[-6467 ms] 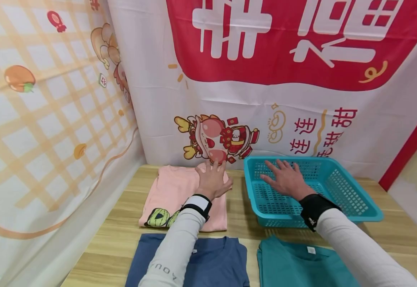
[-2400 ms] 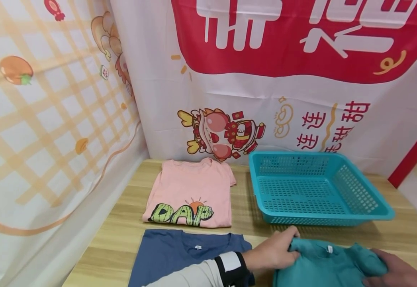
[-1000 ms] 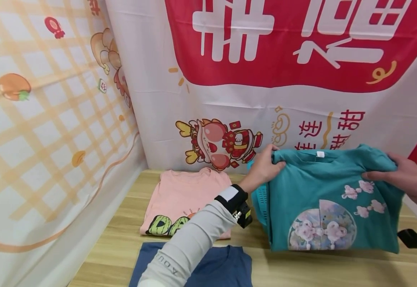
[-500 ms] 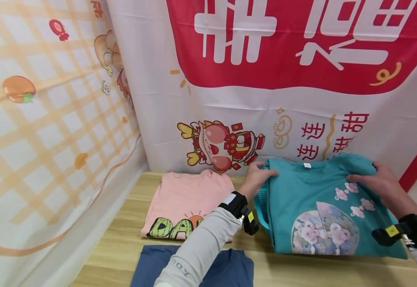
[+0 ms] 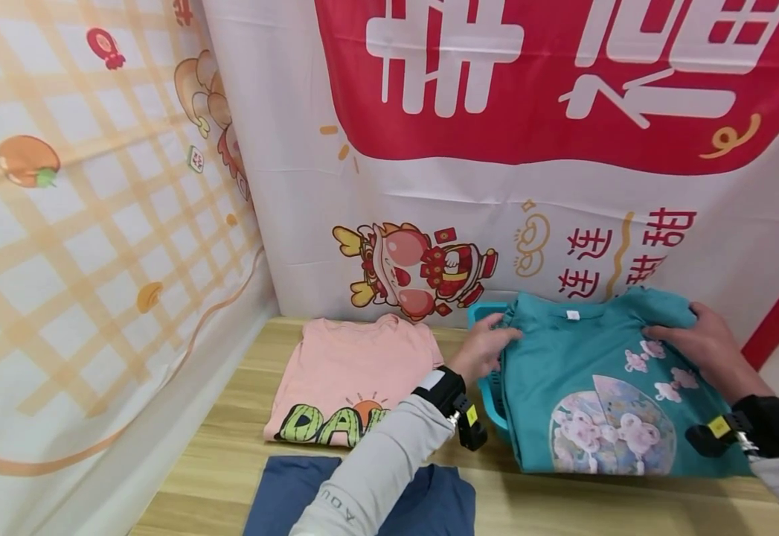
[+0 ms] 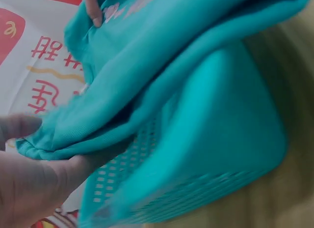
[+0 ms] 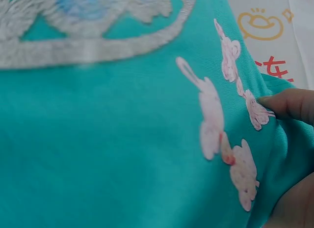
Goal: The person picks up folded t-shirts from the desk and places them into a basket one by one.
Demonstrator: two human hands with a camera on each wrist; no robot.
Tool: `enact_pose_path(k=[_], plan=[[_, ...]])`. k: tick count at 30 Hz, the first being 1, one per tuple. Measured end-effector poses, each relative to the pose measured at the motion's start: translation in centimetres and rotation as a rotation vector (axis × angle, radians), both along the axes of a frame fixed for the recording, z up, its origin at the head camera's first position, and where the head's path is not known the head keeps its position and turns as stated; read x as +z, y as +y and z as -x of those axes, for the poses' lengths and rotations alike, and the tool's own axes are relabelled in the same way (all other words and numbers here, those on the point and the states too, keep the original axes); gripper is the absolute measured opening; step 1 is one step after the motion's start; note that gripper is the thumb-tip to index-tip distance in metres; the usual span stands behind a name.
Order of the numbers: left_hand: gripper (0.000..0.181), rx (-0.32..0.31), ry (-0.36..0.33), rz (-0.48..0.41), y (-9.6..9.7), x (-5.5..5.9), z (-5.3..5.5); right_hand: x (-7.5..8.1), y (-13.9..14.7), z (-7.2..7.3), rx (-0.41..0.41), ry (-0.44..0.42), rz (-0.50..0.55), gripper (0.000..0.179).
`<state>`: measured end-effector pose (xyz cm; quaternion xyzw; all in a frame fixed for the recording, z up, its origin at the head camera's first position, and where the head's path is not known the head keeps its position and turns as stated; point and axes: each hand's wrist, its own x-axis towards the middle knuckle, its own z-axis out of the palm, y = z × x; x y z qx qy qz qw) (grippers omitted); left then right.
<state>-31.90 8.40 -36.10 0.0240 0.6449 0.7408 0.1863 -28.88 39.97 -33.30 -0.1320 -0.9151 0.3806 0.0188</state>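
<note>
A folded teal T-shirt (image 5: 550, 365) with a pale floral print lies tilted over the turquoise plastic basket (image 5: 491, 402), hiding most of it. At the shirt's upper left corner my left hand (image 5: 484, 348) pinches the fabric, thumb on top and fingers beneath, as the left wrist view shows beside the basket's wall (image 6: 230, 120). My right hand (image 5: 707, 350) grips the upper right part near the sleeve. In the right wrist view its thumb (image 7: 289, 104) presses on the shirt next to small pink appliqués.
A folded pink T-shirt (image 5: 356, 365) with a green letter print lies on the wooden table (image 5: 208, 447) left of the basket. Nearer me is a folded navy T-shirt (image 5: 443, 499), partly under my left forearm. A printed white cloth (image 5: 295, 186) hangs behind the table.
The teal T-shirt was gripped by both hands at the table's front right, lifted, and carried back over the basket. In the last half second it has shifted only slightly.
</note>
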Motion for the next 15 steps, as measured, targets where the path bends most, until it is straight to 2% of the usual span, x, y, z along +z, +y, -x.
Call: enact_pose_path(k=[3,6,11,15], plan=[[0.067,-0.059,-0.044,-0.017,0.3,-0.7,-0.4,-0.4,0.2,0.4,-0.017,-0.019,0.021,0.108],[0.078,-0.072,-0.036,0.008,0.5,-1.1,-0.4,-0.8,0.3,0.6,-0.024,-0.031,0.037,0.106],[0.079,-0.05,0.028,-0.002,0.6,-1.2,0.3,-1.4,0.4,1.3,-0.037,-0.005,0.049,0.1],[0.075,-0.023,0.086,0.054,0.6,-1.2,1.0,-1.4,0.4,1.8,-0.03,0.015,0.038,0.097]])
